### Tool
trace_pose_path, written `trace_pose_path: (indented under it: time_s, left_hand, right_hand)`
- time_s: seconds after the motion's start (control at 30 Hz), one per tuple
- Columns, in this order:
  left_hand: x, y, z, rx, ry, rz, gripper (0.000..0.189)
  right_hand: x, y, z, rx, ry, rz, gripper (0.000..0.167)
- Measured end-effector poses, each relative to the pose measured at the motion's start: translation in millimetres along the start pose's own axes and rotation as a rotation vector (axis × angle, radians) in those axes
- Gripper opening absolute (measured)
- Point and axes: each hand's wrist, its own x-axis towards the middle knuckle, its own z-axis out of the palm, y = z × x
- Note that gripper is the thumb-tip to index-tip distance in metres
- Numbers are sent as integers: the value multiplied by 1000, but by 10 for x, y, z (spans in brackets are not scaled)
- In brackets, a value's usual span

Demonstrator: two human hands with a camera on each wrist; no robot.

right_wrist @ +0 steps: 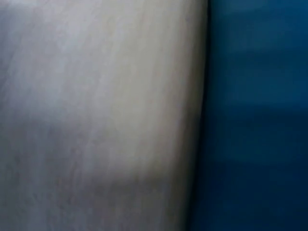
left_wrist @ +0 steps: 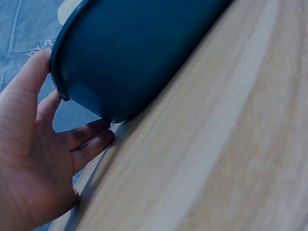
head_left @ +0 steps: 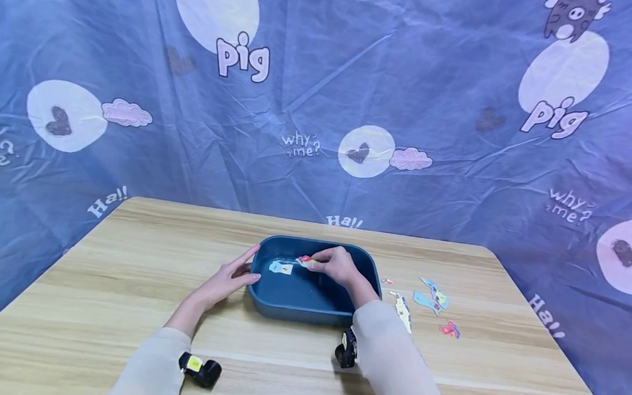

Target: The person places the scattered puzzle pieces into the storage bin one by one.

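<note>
A dark blue plastic basin [head_left: 309, 295] stands on the wooden table. At its left end my left hand [head_left: 231, 279] holds the rim, thumb over the edge; in the left wrist view, the fingers of that hand [left_wrist: 48, 149] rest against the basin's outer side and lower edge. My right hand [head_left: 337, 265] reaches inside from the right and pinches a small red and yellow cut-out piece [head_left: 306, 260] above the basin floor. A light blue and white cut-out piece [head_left: 280, 268] lies inside, towards the left. The right wrist view shows no hand.
Right of the basin lie several flat, colourful cut-outs: a white patterned strip [head_left: 403, 312], light blue pieces [head_left: 431, 296], a red and purple one [head_left: 450, 328] and a tiny red one [head_left: 387, 281]. A blue printed cloth [head_left: 323, 88] hangs behind the table [head_left: 181, 243].
</note>
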Motion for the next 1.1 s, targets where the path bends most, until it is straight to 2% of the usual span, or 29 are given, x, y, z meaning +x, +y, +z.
trace_pose_path:
  time_s: [0.3, 0.57, 0.73, 0.97, 1.1]
  left_hand:
    - [10, 2, 3, -4, 6, -9, 62]
    - [5, 8, 6, 4, 12, -17, 62]
    - [3, 13, 8, 4, 14, -17, 62]
    - [0, 14, 11, 9, 15, -13, 62]
    - [0, 9, 13, 6, 14, -13, 62]
  right_hand:
    - [-5, 36, 11, 28, 1, 63, 19]
    - [-7, 55, 30, 36, -17, 50, 18]
    - [0, 74, 36, 48, -30, 72, 17]
    - [-5, 82, 29, 14, -40, 60, 18]
    - [-6, 82, 34, 9, -42, 80, 18]
